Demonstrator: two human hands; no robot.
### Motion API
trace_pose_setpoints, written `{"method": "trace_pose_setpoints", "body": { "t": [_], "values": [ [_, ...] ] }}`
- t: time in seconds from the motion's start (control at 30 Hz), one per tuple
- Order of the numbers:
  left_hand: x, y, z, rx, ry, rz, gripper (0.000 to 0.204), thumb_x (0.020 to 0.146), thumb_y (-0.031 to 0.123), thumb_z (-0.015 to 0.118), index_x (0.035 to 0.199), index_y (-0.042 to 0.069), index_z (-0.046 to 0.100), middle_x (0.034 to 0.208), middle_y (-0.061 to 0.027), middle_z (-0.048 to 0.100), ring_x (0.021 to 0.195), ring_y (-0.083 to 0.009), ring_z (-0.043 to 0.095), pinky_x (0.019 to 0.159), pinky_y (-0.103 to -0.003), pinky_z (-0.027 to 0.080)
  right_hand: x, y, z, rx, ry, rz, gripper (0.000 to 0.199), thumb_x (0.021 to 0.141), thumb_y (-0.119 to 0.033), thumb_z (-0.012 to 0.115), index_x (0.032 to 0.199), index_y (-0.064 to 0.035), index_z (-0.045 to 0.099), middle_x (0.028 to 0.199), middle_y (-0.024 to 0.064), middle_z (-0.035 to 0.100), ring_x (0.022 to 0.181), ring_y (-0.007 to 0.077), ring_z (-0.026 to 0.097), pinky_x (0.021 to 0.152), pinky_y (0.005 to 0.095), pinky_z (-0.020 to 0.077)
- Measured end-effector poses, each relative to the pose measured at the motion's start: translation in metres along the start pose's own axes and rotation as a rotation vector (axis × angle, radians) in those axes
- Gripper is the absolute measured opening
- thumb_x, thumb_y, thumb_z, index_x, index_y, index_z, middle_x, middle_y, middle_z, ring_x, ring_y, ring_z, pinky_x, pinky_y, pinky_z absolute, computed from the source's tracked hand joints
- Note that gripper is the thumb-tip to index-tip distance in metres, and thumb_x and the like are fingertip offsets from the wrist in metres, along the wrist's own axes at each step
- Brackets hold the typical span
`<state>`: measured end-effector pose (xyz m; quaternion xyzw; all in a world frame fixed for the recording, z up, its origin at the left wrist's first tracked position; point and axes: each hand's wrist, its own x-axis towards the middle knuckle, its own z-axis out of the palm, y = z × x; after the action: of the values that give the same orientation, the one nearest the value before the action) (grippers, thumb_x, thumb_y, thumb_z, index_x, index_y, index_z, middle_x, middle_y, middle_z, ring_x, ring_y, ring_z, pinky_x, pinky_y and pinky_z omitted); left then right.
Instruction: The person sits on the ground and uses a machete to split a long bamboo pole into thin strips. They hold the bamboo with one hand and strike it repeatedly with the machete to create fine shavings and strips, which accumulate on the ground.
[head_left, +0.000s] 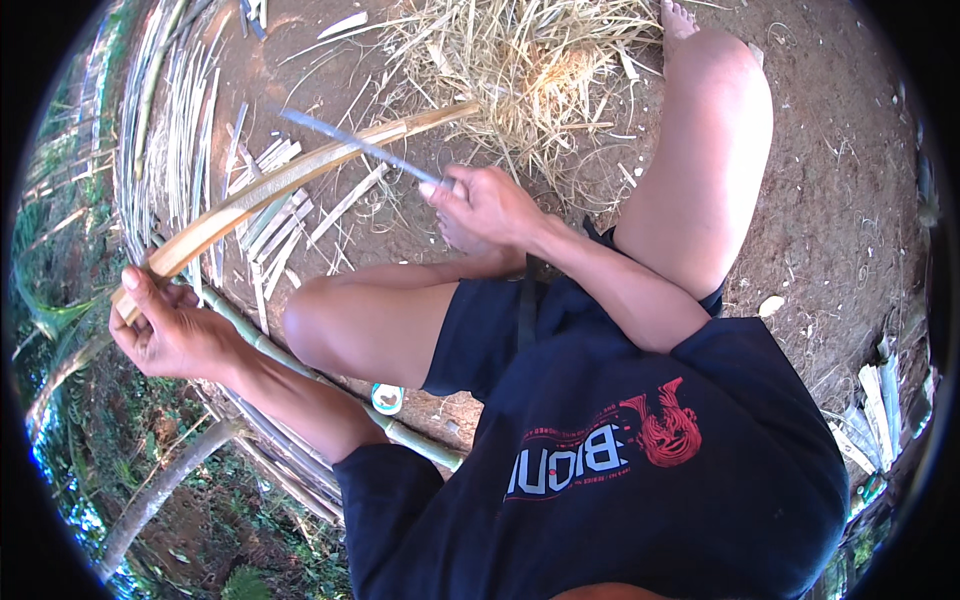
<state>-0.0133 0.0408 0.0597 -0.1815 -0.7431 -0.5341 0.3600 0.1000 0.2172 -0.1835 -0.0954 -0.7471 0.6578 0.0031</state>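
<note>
My left hand [175,325] grips the near end of a long split bamboo strip [250,200], with thumb and fingers closed around it. The strip slants up and away to the right, its far end over a heap of shavings. In my right hand [480,205] is a knife [345,138], its handle hidden in my closed fingers. The narrow blade points up and left and crosses the strip near its middle. Whether the blade touches the strip, I cannot tell.
Pale curled shavings [520,70] lie on the bare earth ahead. Short bamboo pieces [275,225] and long thin slats [180,130] are spread at the left. A green bamboo pole [415,440] runs beside my bent leg, near a small round container [387,399]. Plants grow at the far left.
</note>
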Motion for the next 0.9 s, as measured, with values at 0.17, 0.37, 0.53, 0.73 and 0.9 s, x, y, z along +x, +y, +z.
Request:
{"method": "trace_pose_setpoints", "body": {
  "t": [0.17, 0.37, 0.53, 0.73, 0.9],
  "values": [
    [-0.003, -0.003, -0.002, 0.059, 0.046, -0.001, 0.025, 0.084, 0.016, 0.077, 0.087, 0.002, 0.058, 0.069, -0.0088, 0.065, 0.049, -0.0044, 0.045, 0.042, -0.018, 0.027, 0.016, 0.02, 0.003, -0.08, 0.159, 0.07, 0.053, 0.094, -0.05, 0.055, 0.088, 0.0019, 0.064, 0.053, 0.0158, 0.053, 0.05, 0.0278, 0.058, 0.051, 0.043, 0.0444],
    [-0.006, -0.001, -0.004, 0.05, 0.05, -0.004, 0.024, 0.085, 0.017, 0.076, 0.089, 0.0, 0.058, 0.072, -0.011, 0.067, 0.048, -0.003, 0.044, 0.042, -0.016, 0.027, 0.011, 0.018, 0.002, -0.117, 0.013, 0.097, 0.052, 0.095, -0.05, 0.054, 0.09, 0.001, 0.065, 0.056, 0.0152, 0.059, 0.05, 0.027, 0.059, 0.052, 0.0429, 0.0475],
    [-0.005, -0.012, -0.017, 0.081, 0.08, -0.014, 0.023, 0.086, 0.016, 0.076, 0.088, 0.001, 0.058, 0.073, -0.0091, 0.066, 0.049, -0.0024, 0.044, 0.042, -0.017, 0.026, 0.016, 0.03, 0.006, -0.121, 0.018, 0.155, 0.053, 0.095, -0.05, 0.052, 0.097, 0.0009, 0.067, 0.06, 0.0177, 0.063, 0.053, 0.0317, 0.063, 0.058, 0.0458, 0.0526],
    [-0.004, -0.013, -0.018, 0.117, 0.099, -0.011, 0.023, 0.085, 0.015, 0.076, 0.088, 0.0, 0.058, 0.07, -0.0074, 0.064, 0.048, -0.0025, 0.042, 0.041, -0.017, 0.026, 0.032, 0.09, -0.005, -0.098, -0.043, 0.54, 0.06, 0.096, -0.056, 0.046, 0.094, 0.0001, 0.066, 0.069, 0.0191, 0.066, 0.063, 0.0341, 0.066, 0.06, 0.0467, 0.0511],
    [-0.008, -0.026, -0.027, 0.084, 0.135, -0.077, 0.026, 0.084, 0.017, 0.078, 0.088, 0.001, 0.059, 0.069, -0.0079, 0.064, 0.049, -0.0036, 0.042, 0.042, -0.017, 0.026, 0.023, 0.078, 0.008, -0.175, 0.039, 0.301, 0.062, 0.095, -0.057, 0.045, 0.086, 0.0008, 0.067, 0.063, 0.016, 0.064, 0.061, 0.0306, 0.064, 0.059, 0.0463, 0.048]
  ]
}}
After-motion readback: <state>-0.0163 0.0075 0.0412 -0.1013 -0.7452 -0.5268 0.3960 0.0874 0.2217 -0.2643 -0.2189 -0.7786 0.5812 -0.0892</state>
